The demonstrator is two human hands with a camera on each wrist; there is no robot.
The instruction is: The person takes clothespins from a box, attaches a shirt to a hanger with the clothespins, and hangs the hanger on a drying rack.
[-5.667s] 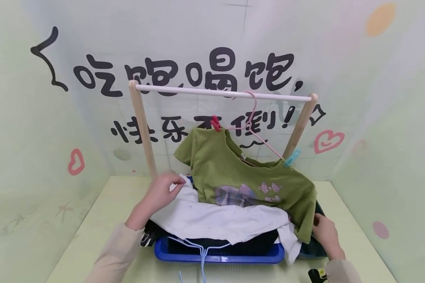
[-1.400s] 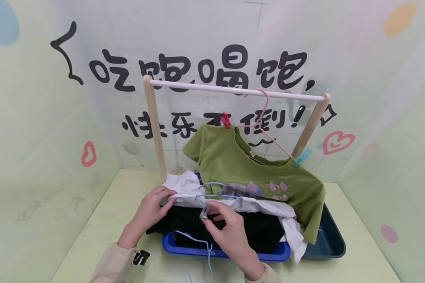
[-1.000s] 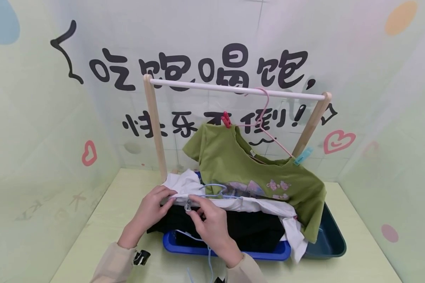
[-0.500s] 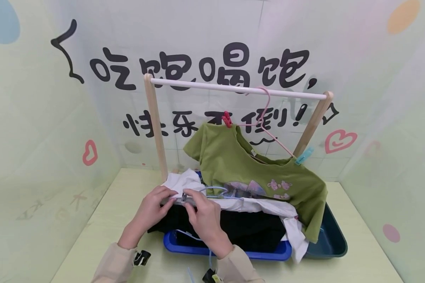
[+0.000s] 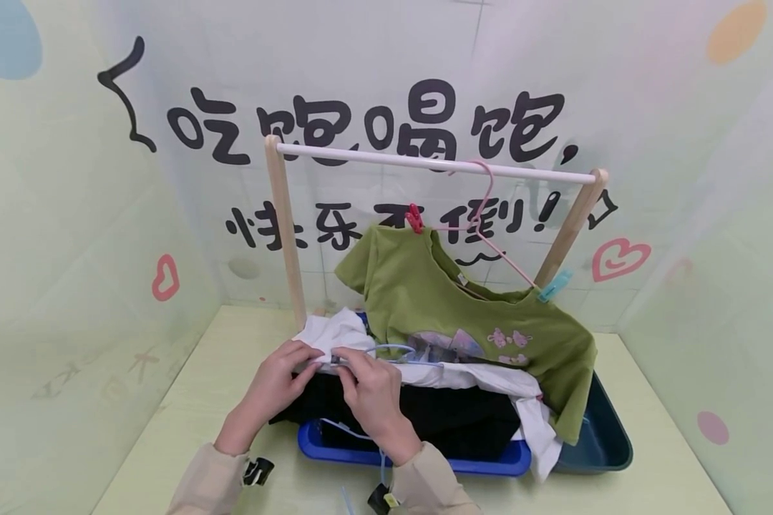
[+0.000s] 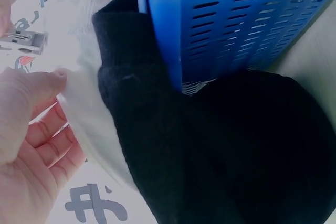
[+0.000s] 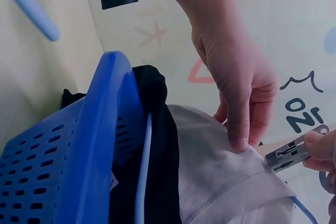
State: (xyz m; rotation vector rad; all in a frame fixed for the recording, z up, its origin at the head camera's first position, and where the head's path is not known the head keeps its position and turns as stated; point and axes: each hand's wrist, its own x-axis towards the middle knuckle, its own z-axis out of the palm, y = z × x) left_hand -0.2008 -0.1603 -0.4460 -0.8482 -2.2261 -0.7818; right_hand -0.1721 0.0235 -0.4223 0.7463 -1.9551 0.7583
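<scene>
A white garment (image 5: 338,330) lies over the black clothing, and my left hand (image 5: 277,378) pinches its upper edge between thumb and fingers. Close beside it, my right hand (image 5: 373,393) pinches a silver metal clothespin (image 7: 289,154). The clothespin's front end meets the edge of the white garment; whether it bites the cloth, I cannot tell. A light blue hanger (image 5: 393,348) sits at the garment's collar, its hook lying back toward the green shirt. In the left wrist view, the clothespin (image 6: 23,44) is just above my left thumb.
A green T-shirt (image 5: 399,286) hangs from a pink hanger (image 5: 489,182) on the rack's white rail (image 5: 373,159), held by red (image 5: 415,218) and turquoise (image 5: 556,285) clips. Black clothing (image 5: 451,415) fills a blue basket (image 5: 419,461). A dark green basin (image 5: 602,433) stands at right.
My right hand left the basin area and brought the metal clothespin leftward to the white garment's edge near my left hand. The blue hanger now sits at the garment; earlier it was not there.
</scene>
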